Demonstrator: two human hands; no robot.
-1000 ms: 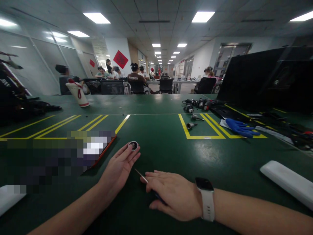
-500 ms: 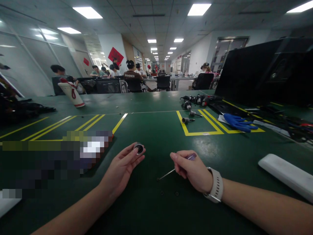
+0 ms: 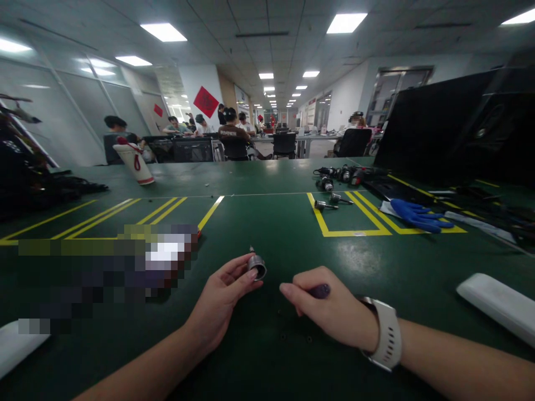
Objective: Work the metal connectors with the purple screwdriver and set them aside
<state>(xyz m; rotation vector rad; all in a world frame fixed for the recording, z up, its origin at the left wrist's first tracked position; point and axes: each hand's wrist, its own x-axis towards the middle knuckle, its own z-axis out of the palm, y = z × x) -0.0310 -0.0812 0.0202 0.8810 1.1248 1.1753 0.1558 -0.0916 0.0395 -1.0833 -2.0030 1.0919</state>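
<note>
My left hand (image 3: 217, 301) is closed on a round metal cup-shaped part (image 3: 258, 266), its hollow mouth tilted toward me and a thin shaft pointing away behind it. The thumb lies across the rim. To the right, my right hand (image 3: 334, 309) is wrapped round a screwdriver (image 3: 321, 291) with a purplish handle; the fist hides its shaft and tip. The two hands are apart, both over the green table. Between and below them lie small dark ring-like pieces (image 3: 309, 338), too small to make out well.
Two similar metal parts with shafts (image 3: 326, 205) lie in a yellow-taped box, with more dark metal parts (image 3: 345, 174) behind. Blue gloves (image 3: 418, 215), a black monitor (image 3: 443, 122) and a white block (image 3: 497, 306) are at right. A white cup-like container (image 3: 136, 161) stands back left.
My left hand has turned the metal part so its shaft shows behind. The screwdriver's shaft, seen before with its tip by a small dark piece, is now hidden. The view has shifted slightly.
</note>
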